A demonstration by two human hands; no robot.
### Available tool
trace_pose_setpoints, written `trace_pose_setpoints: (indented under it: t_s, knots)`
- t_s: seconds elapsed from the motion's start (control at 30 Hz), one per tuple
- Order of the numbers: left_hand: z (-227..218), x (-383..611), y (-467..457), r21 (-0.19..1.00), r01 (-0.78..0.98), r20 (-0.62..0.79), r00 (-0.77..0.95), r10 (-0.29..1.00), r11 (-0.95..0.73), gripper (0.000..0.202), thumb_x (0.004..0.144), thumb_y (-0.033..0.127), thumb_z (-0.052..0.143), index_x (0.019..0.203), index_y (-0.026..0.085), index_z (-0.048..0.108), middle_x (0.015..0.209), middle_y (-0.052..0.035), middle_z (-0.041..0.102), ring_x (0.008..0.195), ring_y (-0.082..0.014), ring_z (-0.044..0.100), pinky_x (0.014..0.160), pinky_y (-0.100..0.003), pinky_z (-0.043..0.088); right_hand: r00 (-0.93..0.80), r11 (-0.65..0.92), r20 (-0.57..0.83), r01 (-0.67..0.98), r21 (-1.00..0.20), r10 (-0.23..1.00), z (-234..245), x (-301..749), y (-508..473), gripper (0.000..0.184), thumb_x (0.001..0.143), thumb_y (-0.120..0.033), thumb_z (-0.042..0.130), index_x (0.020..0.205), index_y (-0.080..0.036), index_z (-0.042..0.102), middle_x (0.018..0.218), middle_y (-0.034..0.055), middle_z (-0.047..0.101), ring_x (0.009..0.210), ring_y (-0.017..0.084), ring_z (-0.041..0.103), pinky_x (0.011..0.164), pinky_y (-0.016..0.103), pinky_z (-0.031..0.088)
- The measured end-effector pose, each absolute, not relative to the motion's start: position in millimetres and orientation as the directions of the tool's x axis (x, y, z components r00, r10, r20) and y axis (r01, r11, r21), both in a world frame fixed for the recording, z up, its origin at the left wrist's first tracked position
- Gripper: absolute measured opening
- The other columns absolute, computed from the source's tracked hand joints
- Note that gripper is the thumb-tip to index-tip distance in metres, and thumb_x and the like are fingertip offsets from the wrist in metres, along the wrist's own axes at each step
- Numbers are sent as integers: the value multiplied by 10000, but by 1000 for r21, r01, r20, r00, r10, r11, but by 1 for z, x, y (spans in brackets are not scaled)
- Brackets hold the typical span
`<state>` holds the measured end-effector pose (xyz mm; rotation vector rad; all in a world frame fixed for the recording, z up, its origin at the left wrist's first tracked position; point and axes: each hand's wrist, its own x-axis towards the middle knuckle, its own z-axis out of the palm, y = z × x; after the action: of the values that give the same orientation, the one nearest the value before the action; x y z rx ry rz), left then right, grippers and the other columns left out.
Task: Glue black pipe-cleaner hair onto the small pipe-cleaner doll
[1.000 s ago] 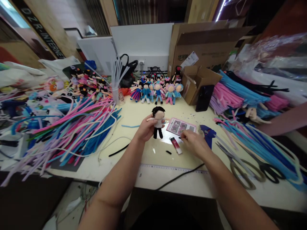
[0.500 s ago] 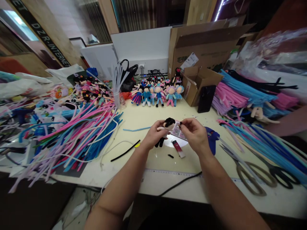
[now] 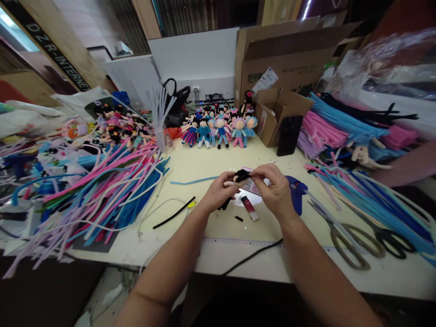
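Note:
My left hand (image 3: 218, 193) is closed around a small pipe-cleaner doll (image 3: 242, 175) with black hair and black legs. The fingers of my right hand (image 3: 273, 187) pinch at the right side of the doll's black hair; the small black piece they had is no longer distinct from the hair. Beneath the hands lie a dark red lighter (image 3: 250, 210) and a short black scrap (image 3: 239, 219). A pink-patterned sheet (image 3: 251, 186) is partly covered by my right hand. Just right of that hand rests a blue glue gun (image 3: 297, 195).
Large scissors (image 3: 350, 245) lie at the right beside bundled pipe cleaners (image 3: 384, 200). Another heap of pipe cleaners (image 3: 136, 181) covers the left. Finished dolls (image 3: 221, 129) stand at the back, near a phone (image 3: 289, 135) and cardboard boxes (image 3: 282, 63). A ruler strip (image 3: 235, 242) runs along the front.
My right hand has moved left with the small black piece to the doll's head, and the two hands are now closer. The doll's head has tilted. The whole view has shifted slightly.

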<state>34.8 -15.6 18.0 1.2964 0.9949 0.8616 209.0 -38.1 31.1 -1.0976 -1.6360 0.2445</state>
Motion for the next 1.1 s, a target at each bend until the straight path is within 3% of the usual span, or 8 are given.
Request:
trace_pose_setpoints:
  t_s: [0.3,0.83,0.93,1.1]
  knots:
    - [17,35,-17,997,61,-58,348,936,40,389,703,223,669,1081,206,581,1001,-42,627,782,-158,638,567,-239,521,-54,554,704,660,-507,708,28,206,-39,151,882,-166,524,868,-237,657,878,56,638,872,219,583,799,377,474]
    - [17,35,-18,993,117,-35,343,939,-6,386,735,271,657,1107,205,575,1043,-37,604,812,-142,612,585,-220,530,-96,582,723,670,-461,684,24,203,-38,158,901,-165,534,900,-230,678,851,52,632,852,216,572,774,372,467]
    - [17,35,-18,992,124,-35,343,939,-8,393,736,265,646,1116,205,564,1077,-38,589,829,-142,614,592,-224,538,-76,594,729,640,-488,681,24,205,-38,168,896,-165,547,972,-224,685,889,58,639,869,212,583,780,373,475]
    - [18,36,-18,995,99,-33,313,949,2,407,717,257,659,1109,200,566,1039,-39,612,820,-143,609,589,-226,546,60,518,643,538,-665,763,27,206,-41,170,876,-182,571,992,-230,686,900,44,627,784,180,584,682,331,481]
